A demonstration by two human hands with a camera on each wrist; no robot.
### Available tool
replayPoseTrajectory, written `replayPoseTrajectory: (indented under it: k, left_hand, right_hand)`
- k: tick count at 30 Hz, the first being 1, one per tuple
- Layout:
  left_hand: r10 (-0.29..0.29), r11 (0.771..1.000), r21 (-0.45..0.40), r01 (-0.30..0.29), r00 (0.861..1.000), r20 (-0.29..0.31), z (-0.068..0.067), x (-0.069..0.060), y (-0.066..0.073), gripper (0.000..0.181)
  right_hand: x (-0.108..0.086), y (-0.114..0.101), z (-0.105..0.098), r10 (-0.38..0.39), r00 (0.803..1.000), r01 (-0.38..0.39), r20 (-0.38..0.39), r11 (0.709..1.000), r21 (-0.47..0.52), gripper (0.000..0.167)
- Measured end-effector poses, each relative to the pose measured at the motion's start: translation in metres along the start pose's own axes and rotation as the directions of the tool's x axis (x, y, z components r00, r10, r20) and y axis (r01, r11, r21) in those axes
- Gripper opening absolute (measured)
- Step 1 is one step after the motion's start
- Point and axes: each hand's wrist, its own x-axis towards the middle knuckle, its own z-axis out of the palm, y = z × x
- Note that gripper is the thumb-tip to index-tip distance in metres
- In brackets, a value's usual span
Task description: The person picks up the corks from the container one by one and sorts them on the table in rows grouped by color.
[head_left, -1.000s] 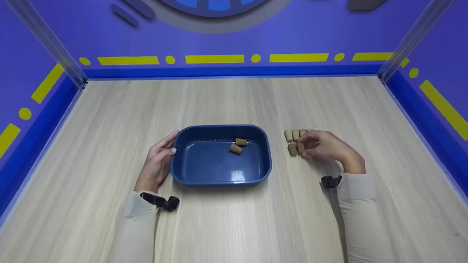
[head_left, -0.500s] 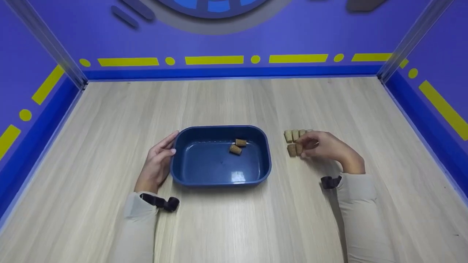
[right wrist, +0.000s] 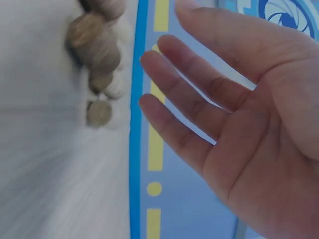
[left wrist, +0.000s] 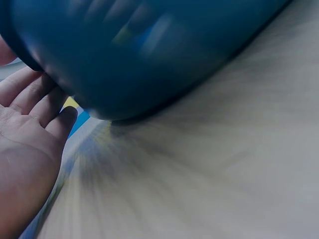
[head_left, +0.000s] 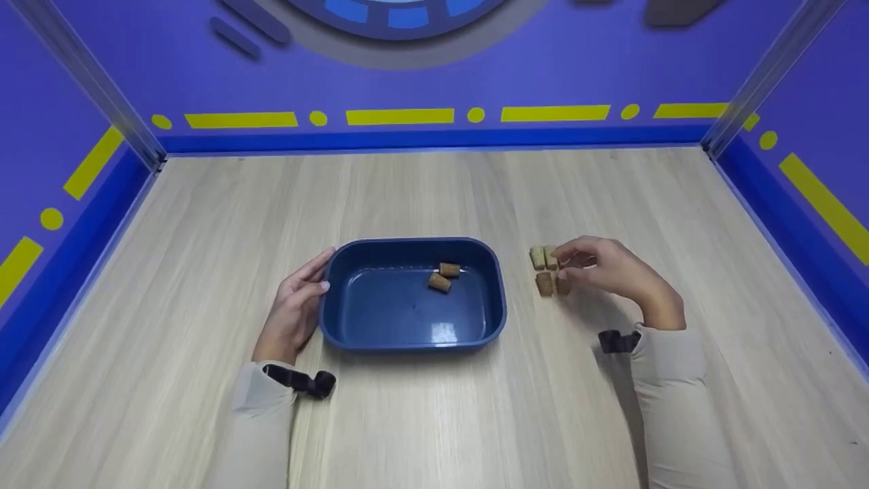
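Note:
In the head view my left hand (head_left: 288, 316) rests against the left end of a dark blue plastic bin (head_left: 380, 349), thumb at the rim and fingers along the outer wall. Two brown corks lie inside, one cork (head_left: 439, 282) just in front of the other cork (head_left: 449, 270). Right of the bin, my right hand (head_left: 621, 275) appears to pinch a brown cork (head_left: 563, 284) between thumb and forefinger, partly hidden. Another brown cork (head_left: 545, 284) stands beside it. Behind are paler corks, including a left one (head_left: 538, 258); the hand covers some.
Pale wood-grain table (head_left: 421, 197) lies beneath everything. A blue panel wall (head_left: 407, 88) with yellow marks rises at the back, with similar walls on both sides. Black wrist cameras sit on the left sleeve (head_left: 254, 394) and right sleeve (head_left: 672, 360).
My right hand rises slightly from the corks, and a small gap shows between the two front brown corks. The left hand and bin hold still; the whole view shifts a little.

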Motion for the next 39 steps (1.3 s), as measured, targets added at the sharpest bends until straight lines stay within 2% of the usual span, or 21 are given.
replayPoseTrajectory:
  k: [7, 12, 16, 21, 27, 33, 39]
  left_hand:
    - [-0.002, 1.0, 0.003, 0.002, 1.0, 0.0, 0.0, -0.002, -0.003, 0.055]
    - [-0.005, 1.0, 0.003, 0.005, 1.0, -0.009, 0.0, -0.003, -0.004, 0.054]
    - [-0.015, 1.0, 0.01, 0.015, 1.0, -0.009, 0.0, -0.003, -0.004, 0.055]
    - [-0.02, 1.0, 0.02, 0.02, 1.0, -0.011, 0.0, -0.002, -0.001, 0.056]
    - [0.004, 0.999, 0.04, -0.004, 1.0, -0.021, -0.001, -0.001, 0.001, 0.055]
    - [0.004, 0.999, 0.049, -0.003, 1.0, -0.024, 0.0, -0.002, 0.001, 0.056]
    - [-0.004, 0.999, 0.04, 0.005, 1.0, -0.027, 0.001, -0.001, 0.001, 0.055]
  right_hand:
    - [0.01, -0.026, -0.004, -0.031, 0.999, 0.032, 0.024, 0.999, -0.034, 0.026]
    - [0.023, -0.05, -0.008, -0.058, 0.996, 0.061, 0.066, 0.996, -0.058, 0.027]
    - [0.035, -0.072, -0.006, -0.078, 0.99, 0.092, 0.118, 0.989, -0.118, 0.029]
    - [0.049, -0.097, 0.0, -0.099, 0.972, 0.134, 0.211, 0.978, -0.161, 0.032]
    - [0.068, -0.122, 0.014, -0.12, 0.95, 0.185, 0.289, 0.96, -0.208, 0.035]
    - [0.085, -0.139, 0.034, -0.069, 0.915, 0.179, 0.397, 0.953, -0.246, 0.04]
    - [0.097, -0.145, 0.047, -0.019, 0.9, 0.151, 0.435, 0.951, -0.269, 0.043]
